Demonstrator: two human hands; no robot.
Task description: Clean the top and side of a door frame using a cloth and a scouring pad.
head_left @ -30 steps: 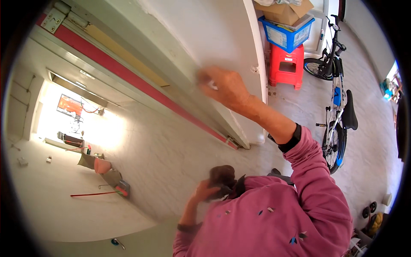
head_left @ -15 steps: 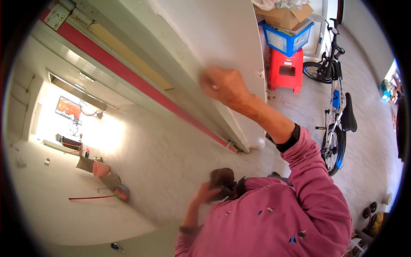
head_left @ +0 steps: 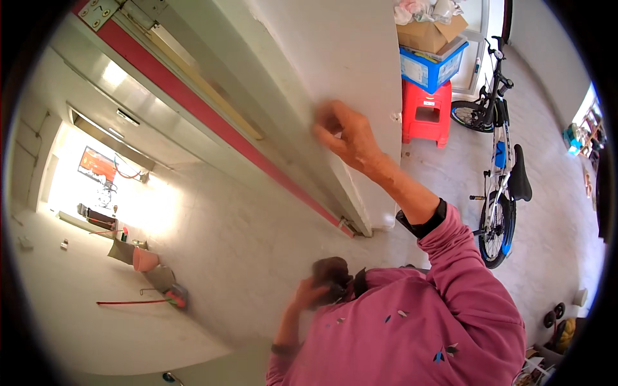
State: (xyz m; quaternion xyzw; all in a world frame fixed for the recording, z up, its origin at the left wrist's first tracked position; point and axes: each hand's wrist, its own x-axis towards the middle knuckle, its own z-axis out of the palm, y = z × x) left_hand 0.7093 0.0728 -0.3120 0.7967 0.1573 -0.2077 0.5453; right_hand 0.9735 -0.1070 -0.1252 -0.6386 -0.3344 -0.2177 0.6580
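My right hand [head_left: 353, 138] is raised against the pale wall [head_left: 322, 58], beside the grey-green door frame [head_left: 283, 103]. Its fingers are curled in and their tips are blurred; whatever they may hold is hidden. A pink sleeve with a dark cuff covers that arm. Low in the picture, my left hand [head_left: 310, 294] is near my waist, next to a dark brown thing [head_left: 331, 270] whose kind I cannot make out. Blur hides its fingers, so its grip is unclear.
A red strip [head_left: 187, 103] runs along the door frame. To the right stand a red stool [head_left: 427, 119] bearing a blue box [head_left: 428, 67] and a cardboard carton [head_left: 428, 35], and a bicycle [head_left: 499, 167]. A pink bucket [head_left: 145, 259] and a red-handled broom [head_left: 138, 302] are at left.
The view has shifted slightly. My right hand remains by the frame and wall, its curled fingers showing a little more plainly. My left hand stays beside the dark brown thing.
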